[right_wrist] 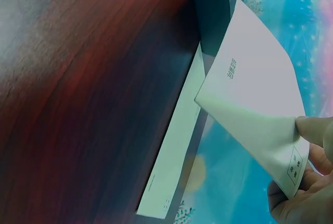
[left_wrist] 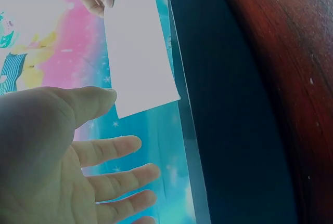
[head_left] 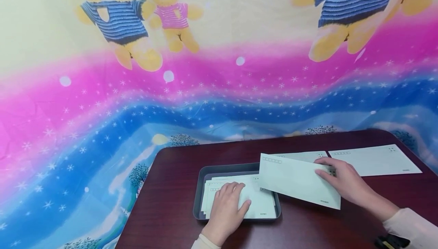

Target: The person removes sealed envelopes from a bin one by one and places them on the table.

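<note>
My right hand pinches a white envelope near its right end, thumb on one face and fingers behind. The envelope is held up at a tilt, its left end above the right side of a dark grey tray. In the right wrist view, the held envelope bends slightly. Inside the tray lies a loose stack of white envelopes with uneven edges. Over this stack is my left hand, holding nothing. Its fingers are spread and nearly straight in the left wrist view; contact with the stack cannot be told.
Two more envelopes lie side by side at the back right of the dark red wooden table: the right envelope shows whole, the left envelope is mostly hidden by the held one. A printed bear cloth hangs behind the table.
</note>
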{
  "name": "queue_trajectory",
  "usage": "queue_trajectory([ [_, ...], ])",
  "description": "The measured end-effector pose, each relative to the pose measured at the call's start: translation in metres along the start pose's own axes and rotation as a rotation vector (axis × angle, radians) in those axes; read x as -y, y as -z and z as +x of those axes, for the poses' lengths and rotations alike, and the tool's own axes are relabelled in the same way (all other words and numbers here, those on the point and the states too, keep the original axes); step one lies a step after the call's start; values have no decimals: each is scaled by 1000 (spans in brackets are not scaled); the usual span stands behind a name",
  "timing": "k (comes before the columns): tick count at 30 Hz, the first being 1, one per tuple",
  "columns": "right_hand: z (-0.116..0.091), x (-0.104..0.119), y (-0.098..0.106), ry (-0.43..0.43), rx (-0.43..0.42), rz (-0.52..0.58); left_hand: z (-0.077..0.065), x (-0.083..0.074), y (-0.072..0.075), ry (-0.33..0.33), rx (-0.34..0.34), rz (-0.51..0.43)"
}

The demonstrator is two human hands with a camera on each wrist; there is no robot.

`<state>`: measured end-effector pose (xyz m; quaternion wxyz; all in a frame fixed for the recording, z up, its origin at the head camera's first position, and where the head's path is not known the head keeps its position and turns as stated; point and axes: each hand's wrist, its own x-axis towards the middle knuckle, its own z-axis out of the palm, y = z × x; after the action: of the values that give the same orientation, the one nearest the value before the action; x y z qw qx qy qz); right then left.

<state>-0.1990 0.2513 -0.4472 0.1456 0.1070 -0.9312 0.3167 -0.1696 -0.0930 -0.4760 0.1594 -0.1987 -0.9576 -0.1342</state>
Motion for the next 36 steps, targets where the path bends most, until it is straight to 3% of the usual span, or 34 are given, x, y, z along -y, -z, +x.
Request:
queue_trajectory([
  [20, -10, -34, 22, 7, -45, -65, 4, -8, 1, -25, 27, -13],
  [36, -20, -57, 27, 10, -82, -96, 5, -16, 1, -38, 43, -8],
])
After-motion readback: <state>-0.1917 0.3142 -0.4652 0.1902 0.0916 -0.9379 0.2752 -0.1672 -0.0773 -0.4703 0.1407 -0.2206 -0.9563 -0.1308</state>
